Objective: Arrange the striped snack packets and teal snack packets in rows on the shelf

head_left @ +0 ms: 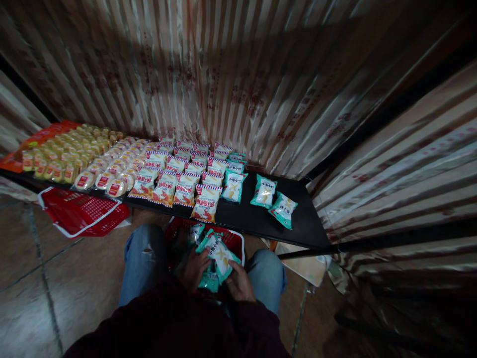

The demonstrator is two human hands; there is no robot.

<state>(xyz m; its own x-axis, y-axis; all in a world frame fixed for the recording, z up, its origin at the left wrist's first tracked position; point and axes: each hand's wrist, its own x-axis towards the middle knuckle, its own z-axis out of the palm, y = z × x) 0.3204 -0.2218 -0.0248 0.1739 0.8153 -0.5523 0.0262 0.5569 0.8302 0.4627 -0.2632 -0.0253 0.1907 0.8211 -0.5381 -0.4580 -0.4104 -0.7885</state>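
Observation:
Between my knees, a teal-and-white snack bag is held by both hands above a red basket. My left hand is closed on the bag's left edge, and my right hand grips its lower right side. Other teal bags lie in the basket beneath, partly hidden by my hands. On the black shelf ahead, a teal snack bag lies next to another tilted teal bag. A short column of teal bags stands left of these.
Rows of orange-and-white snack bags fill the shelf's middle. Farther left are round packaged snacks and yellow packets. A second red basket sits on the floor at left. Striped curtains hang behind, with a dark frame bar at right.

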